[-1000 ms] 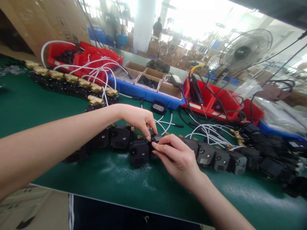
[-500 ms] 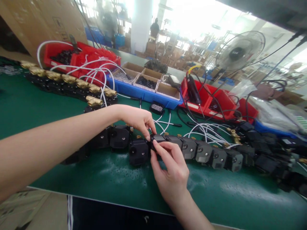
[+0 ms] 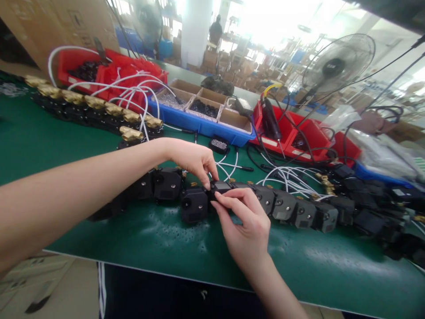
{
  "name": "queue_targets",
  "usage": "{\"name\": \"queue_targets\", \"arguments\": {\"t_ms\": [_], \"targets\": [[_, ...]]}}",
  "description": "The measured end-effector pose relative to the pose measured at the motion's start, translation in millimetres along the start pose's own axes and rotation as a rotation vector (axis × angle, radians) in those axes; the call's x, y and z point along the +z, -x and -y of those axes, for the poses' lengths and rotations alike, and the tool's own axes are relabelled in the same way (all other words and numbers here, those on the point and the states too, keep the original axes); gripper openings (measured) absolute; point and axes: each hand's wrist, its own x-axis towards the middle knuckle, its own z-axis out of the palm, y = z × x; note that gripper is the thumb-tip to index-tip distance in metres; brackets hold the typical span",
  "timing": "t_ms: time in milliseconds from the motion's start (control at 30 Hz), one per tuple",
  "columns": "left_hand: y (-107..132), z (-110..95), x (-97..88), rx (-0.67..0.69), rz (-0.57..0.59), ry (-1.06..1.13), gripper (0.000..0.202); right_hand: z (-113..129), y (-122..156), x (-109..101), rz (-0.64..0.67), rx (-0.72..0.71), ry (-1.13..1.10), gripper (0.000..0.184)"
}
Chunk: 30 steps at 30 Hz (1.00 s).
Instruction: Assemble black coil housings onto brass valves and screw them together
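- Arching over a black housing point(image 3: 222, 187), the left hand point(image 3: 199, 160) sets thumb and forefinger narrowly apart at its top corner; whether they grip, I cannot tell.
- Right hand point(image 3: 247, 219): thumb and forefinger nearly together, touching that housing's front; any small part between them is hidden.
- Just left of the fingertips, a boxy, matte neighbouring housing point(image 3: 195, 207) with chamfered corners and a shiny round spot.
- Right of the fingers, similar dark grey housings point(image 3: 304, 213) in a row.
- Beneath them, smooth, glossy green tabletop point(image 3: 149, 248).
- Beyond them, thin, curling white cables point(image 3: 282, 173).
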Motion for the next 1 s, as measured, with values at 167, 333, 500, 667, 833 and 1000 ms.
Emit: {"name": "queue_targets", "arguments": {"t_ms": [167,333,500,667,833,1000], "targets": [[0.1,0.2,-0.2,0.000,-0.002,0.009,0.051,-10.0,-10.2,-9.1,0.124,-0.125,-0.009,0.013],[1.0,-1.7,-0.2,-0.001,-0.021,0.001,0.051,-17.2,-20.1,-16.9,0.261,-0.248,0.020,0.016],[0.6,-0.5,2.3,0.024,-0.024,-0.002,0.050,-15.8,-10.7,-9.6,0.206,-0.187,0.048,0.013],[6.2,-3.4,-5.5,-0.109,0.016,-0.011,0.057,-10.4,-2.4,-11.7,0.126,-0.109,-0.006,0.023],[29.3,-54.5,6.8,-0.204,-0.458,0.028,0.031,3.1,3.8,-34.4,-0.093,0.015,-0.051,0.028],[27.9,-119.5,94.6,-0.377,-0.537,0.884,0.057,27.5,14.5,-56.1,-0.041,0.004,-0.143,0.031]]}}
